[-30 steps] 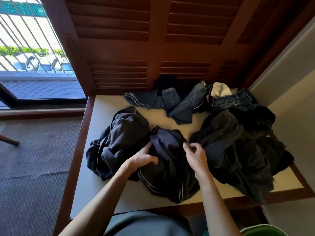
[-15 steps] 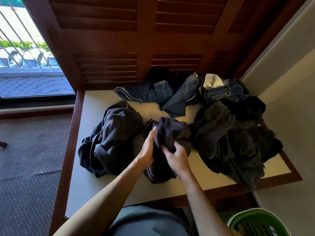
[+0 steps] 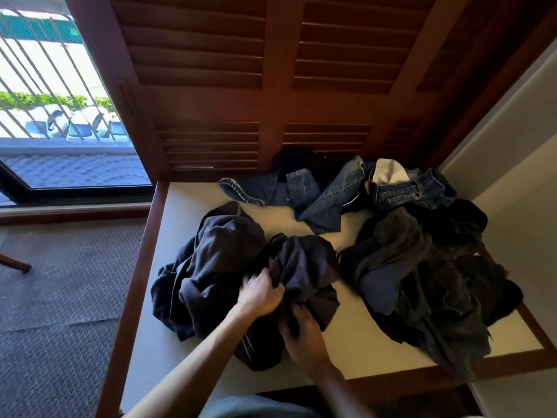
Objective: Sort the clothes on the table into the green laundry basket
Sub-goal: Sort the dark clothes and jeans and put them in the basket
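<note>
Head view, nearest first: the right hand [image 3: 303, 330] sits low at the near side of a dark navy garment [image 3: 304, 267], fingers curled into the bunched cloth at its lower edge. Just beyond it the left hand [image 3: 260, 292] grips the same garment higher up, fingers dug into a fold; both hands have real hold of fabric, none of it pinched lightly. A lower part of the piece, with a thin pale stripe, trails toward the near edge of the table [image 3: 180, 206].

Judging from this, the step in hand is gathering the garment into one bundle before lifting it. To do that well, the trailing striped end should be scooped up with the rest, so nothing drags or snags the neighbours. That matters on the left, where a grey-blue garment [image 3: 211, 260] lies touching the held piece (it could easily ride along if the lift is hasty). A straight upward lift, then a swing to the person's right, seems the safest path.

Further right, apart from the held piece, lies a big dark heap [image 3: 428, 285] reaching the table's right rim. At the back, against the wooden louvred shutter [image 3: 211, 55], blue jeans [image 3: 331, 194] sprawl across the far edge.

No green laundry basket shows in this picture, so its place cannot be told. Most of the clothes remain on the table.
</note>
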`<action>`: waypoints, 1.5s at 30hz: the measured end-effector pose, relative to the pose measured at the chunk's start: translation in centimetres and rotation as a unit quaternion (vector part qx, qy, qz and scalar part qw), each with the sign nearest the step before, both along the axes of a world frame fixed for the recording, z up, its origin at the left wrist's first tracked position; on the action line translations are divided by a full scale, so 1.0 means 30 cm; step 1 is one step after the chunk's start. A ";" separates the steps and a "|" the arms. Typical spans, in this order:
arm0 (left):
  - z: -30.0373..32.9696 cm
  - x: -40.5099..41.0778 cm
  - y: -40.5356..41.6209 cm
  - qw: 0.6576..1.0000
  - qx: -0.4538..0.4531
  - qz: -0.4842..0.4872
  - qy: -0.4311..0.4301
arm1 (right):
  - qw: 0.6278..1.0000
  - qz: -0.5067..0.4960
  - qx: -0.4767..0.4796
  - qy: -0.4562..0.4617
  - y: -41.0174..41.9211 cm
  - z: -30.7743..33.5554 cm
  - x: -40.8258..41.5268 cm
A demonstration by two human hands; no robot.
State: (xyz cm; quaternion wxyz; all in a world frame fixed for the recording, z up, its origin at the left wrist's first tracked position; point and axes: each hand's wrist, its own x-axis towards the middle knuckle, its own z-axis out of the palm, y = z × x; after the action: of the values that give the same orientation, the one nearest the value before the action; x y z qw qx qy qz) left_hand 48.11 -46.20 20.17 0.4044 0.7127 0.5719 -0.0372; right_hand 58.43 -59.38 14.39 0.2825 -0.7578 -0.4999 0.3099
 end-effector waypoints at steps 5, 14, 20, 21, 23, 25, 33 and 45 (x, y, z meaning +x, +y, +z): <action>0.095 -0.076 -0.026 0.996 0.008 -0.010 0.083 | 0.955 -0.229 0.187 -0.017 0.110 0.155 0.133; -0.040 -0.009 -0.066 0.914 -0.246 0.191 -0.259 | 0.954 -0.185 -0.167 0.166 0.359 0.065 0.280; -0.011 0.038 -0.012 0.761 -0.362 0.318 -0.436 | 0.940 -0.189 -0.066 0.276 0.337 0.120 0.218; -0.015 0.044 0.006 0.743 -0.368 0.320 -0.458 | 0.943 -0.193 -0.023 0.270 0.328 0.143 0.229; 0.031 0.053 0.046 0.724 -0.358 0.319 -0.496 | 0.944 -0.199 0.071 0.253 0.309 0.220 0.246; 0.085 0.060 0.089 0.741 -0.316 0.314 -0.503 | 0.938 -0.196 0.159 0.237 0.298 0.299 0.247; 0.058 0.054 0.101 0.896 -0.148 0.186 -0.374 | 0.948 -0.140 0.223 0.177 0.167 0.271 0.193; -0.003 0.047 0.070 0.967 -0.042 0.091 -0.235 | 0.991 -0.018 -0.020 -0.134 -0.025 -0.003 0.123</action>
State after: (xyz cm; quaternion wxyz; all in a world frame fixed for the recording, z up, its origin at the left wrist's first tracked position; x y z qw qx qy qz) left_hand 49.50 -44.11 20.07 0.5584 0.6290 0.5212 0.1441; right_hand 62.11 -60.12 14.29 0.2033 -0.8070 -0.5131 0.2102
